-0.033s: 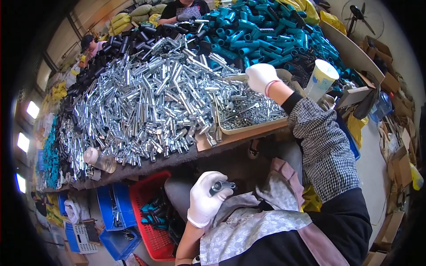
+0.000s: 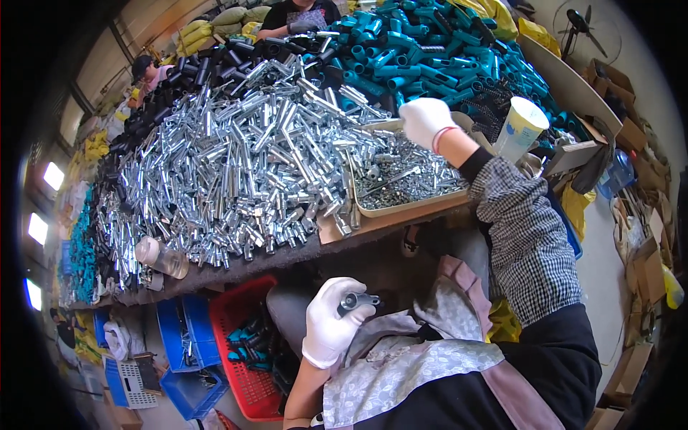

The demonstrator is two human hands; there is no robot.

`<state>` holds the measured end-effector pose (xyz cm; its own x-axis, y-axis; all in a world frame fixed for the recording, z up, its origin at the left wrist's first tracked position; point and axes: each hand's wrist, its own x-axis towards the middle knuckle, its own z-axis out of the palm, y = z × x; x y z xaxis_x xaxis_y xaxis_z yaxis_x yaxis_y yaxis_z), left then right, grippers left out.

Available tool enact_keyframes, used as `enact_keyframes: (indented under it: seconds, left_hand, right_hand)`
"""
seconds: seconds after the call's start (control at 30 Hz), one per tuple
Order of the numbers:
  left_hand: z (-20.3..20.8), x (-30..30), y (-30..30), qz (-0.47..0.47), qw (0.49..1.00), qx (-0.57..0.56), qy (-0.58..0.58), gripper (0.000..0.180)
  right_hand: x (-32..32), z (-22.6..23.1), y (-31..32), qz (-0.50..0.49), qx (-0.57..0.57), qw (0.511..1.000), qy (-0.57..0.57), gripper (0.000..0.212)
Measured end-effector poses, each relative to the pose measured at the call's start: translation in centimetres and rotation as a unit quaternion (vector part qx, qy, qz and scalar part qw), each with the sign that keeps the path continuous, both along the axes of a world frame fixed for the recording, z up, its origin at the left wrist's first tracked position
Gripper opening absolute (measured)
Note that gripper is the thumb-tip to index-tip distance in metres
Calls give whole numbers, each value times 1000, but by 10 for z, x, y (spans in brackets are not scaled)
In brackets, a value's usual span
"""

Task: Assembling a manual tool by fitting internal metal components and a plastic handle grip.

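Observation:
My left hand (image 2: 332,321), in a white glove, is closed around a black hollow plastic handle (image 2: 351,301) low in front of my apron. The round open end of the handle faces up, and a short part juts out to its right. My right hand (image 2: 426,123), also gloved in white, is over the far edge of a shallow cream tray (image 2: 401,209). Its fingers curl downward and look closed, but their tips are hidden. Small metal parts (image 2: 408,175) fill the tray. Left of it spreads a large heap of shiny metal tubes (image 2: 236,158).
Teal handles (image 2: 401,57) and black handles (image 2: 208,68) pile up behind. A paper cup (image 2: 521,129) stands right of the tray, and a clear bottle (image 2: 163,258) at the left edge. Below are a red basket (image 2: 244,383) and blue bins (image 2: 188,333). Another person (image 2: 304,18) sits opposite.
My right hand has shifted very slightly to the right above the tray's far edge. My left hand keeps its hold on the black hollow plastic handle.

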<state>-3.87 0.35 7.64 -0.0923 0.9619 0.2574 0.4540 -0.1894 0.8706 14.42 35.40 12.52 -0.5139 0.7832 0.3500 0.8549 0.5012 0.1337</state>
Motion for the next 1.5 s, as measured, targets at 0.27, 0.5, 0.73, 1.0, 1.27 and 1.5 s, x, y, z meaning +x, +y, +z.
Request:
enact_keyframes:
  seconds: [0.27,0.5,0.73,1.0,1.27,1.5]
  left_hand:
    - [-15,-9,-1,42,995,10,-87,49]
    - [-17,-17,0,194,938,109,-264,49]
    - [-19,-12,17,86,961,-58,-257,28]
    - [-42,25,31,-12,952,-167,-256,25]
    - [-32,0,26,-41,955,-208,-208,19]
    - [-29,-22,21,-109,930,-277,-218,27]
  right_hand:
    - [27,11,-5,113,72,946,295,17]
    - [25,-34,-163,95,-432,684,580,20]
    - [12,-85,-224,71,-472,517,711,21]
    - [-14,-119,-266,104,-317,634,697,15]
    - [19,-111,-237,65,-557,359,746,17]
    - [34,-69,-214,179,-412,731,514,14]
